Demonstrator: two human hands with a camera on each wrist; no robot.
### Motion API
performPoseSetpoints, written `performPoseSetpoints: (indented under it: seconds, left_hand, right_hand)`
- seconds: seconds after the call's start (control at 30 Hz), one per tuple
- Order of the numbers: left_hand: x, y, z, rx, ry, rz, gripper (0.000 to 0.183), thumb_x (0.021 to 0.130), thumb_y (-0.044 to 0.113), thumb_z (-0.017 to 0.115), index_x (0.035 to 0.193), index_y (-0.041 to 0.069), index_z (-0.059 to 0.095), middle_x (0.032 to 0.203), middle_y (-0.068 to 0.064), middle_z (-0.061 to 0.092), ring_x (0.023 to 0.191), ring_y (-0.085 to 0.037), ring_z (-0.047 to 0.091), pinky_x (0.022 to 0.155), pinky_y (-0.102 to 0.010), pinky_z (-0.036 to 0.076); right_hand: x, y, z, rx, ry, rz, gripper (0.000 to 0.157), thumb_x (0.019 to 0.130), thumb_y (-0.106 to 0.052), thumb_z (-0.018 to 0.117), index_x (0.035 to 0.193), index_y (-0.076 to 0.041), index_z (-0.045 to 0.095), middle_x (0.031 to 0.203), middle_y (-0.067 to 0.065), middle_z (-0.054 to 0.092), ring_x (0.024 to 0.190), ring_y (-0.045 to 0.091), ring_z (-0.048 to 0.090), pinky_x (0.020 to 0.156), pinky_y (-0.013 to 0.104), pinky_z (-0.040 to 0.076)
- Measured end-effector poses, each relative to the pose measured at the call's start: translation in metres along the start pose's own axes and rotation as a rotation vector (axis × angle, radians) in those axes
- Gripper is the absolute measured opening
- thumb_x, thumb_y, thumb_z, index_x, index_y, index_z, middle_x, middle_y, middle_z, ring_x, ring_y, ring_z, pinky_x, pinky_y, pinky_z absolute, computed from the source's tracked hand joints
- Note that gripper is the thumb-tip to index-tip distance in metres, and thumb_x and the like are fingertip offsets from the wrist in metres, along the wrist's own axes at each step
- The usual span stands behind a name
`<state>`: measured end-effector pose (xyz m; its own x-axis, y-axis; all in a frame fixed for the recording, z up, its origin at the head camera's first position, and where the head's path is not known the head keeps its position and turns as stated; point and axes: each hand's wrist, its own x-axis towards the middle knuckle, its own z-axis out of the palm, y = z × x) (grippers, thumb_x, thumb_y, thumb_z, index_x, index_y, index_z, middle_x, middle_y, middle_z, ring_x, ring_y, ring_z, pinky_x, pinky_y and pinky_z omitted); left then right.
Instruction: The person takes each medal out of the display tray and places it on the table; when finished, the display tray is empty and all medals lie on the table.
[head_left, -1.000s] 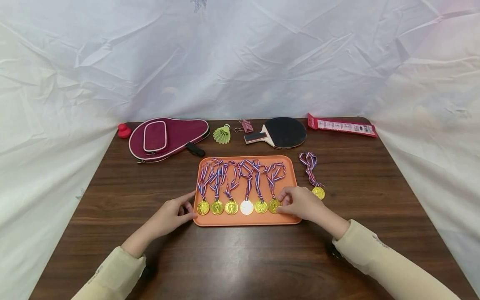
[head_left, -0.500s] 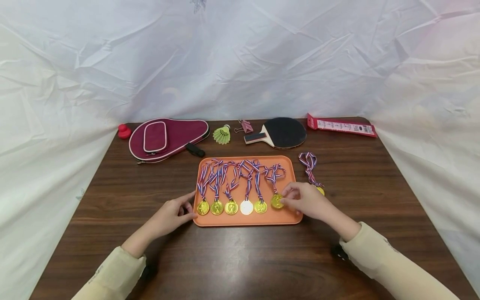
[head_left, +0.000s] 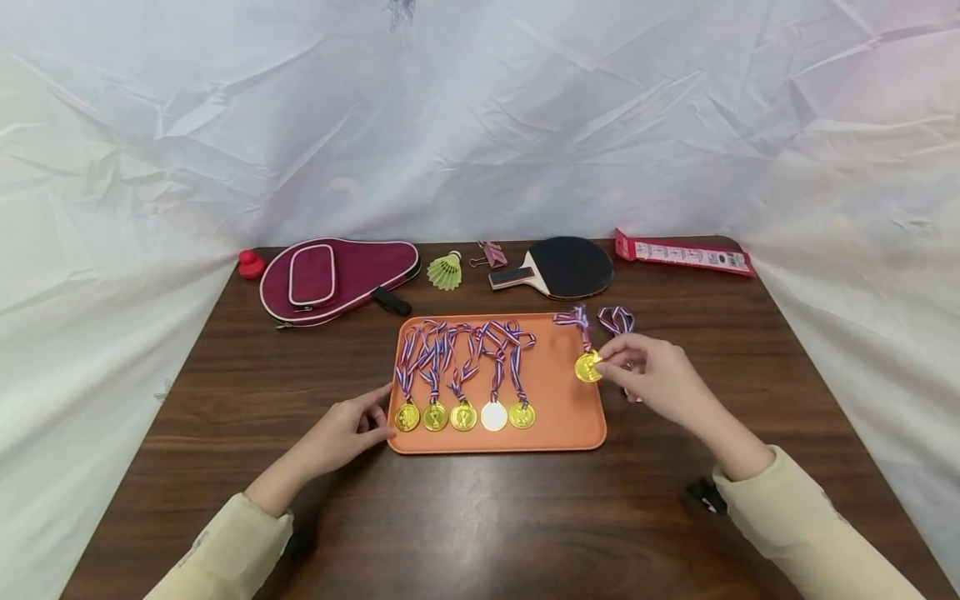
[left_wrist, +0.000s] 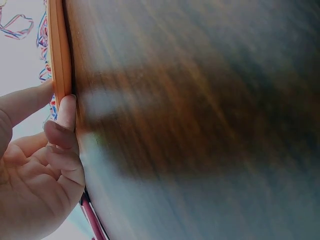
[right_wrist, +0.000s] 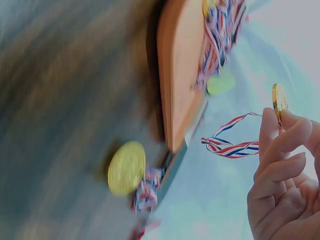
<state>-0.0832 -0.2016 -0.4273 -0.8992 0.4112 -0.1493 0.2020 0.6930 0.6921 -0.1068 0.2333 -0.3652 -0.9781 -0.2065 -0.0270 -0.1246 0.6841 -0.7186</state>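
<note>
My right hand (head_left: pixel 660 375) pinches a gold medal (head_left: pixel 588 367) by its rim between thumb and finger, over the right side of an orange tray (head_left: pixel 555 440). Its striped ribbon (right_wrist: pixel 232 147) trails in a loop from the medal. With thumb and curled fingers, my left hand (head_left: pixel 348 429) holds the tray's left edge near the front corner. In the tray lies a row of medals with bunched ribbons, among them a silver one (head_left: pixel 493 416). Another gold medal (right_wrist: pixel 126 168) lies on the table right of the tray; in the head view my right hand covers its disc.
Along the table's back edge lie a red knob-shaped object (head_left: pixel 251 264), a maroon racket case (head_left: pixel 360 258), a yellow-green shuttlecock (head_left: pixel 446 271), a pink binder clip (head_left: pixel 492 253), a black table tennis bat (head_left: pixel 572 267) and a red package (head_left: pixel 686 254). White cloth hangs behind.
My right hand has lifted the rightmost medal from the tray's row and carried it back and to the right, ribbon trailing. My left hand has stayed at the tray's edge.
</note>
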Motion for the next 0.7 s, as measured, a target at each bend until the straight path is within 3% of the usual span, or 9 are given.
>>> performPoseSetpoints:
  seconds: [0.4,0.7]
  left_hand:
    - [0.0,0.002,-0.001,-0.002,-0.007,-0.017,0.064,0.081,0.023,0.067,0.136,0.008,0.037,0.077,0.005,0.053,0.058,-0.01,0.047,0.05,-0.024,0.039]
    - [-0.001,0.004,-0.001,-0.01,-0.009,-0.034,0.064,0.081,0.023,0.067,0.136,0.009,0.038,0.078,0.004,0.053,0.057,-0.011,0.047,0.049,-0.023,0.038]
  right_hand:
    - [-0.004,0.03,-0.051,-0.084,0.166,0.134,0.033,0.081,-0.046,0.06,0.098,-0.018,0.061,0.087,0.006,0.066,0.056,0.022,0.059,0.045,0.032,0.039]
    - [0.003,0.07,-0.069,-0.122,0.139,0.223,0.045,0.08,-0.052,0.057,0.105,-0.014,0.059,0.085,0.007,0.067,0.062,0.025,0.06,0.048,0.032,0.039]
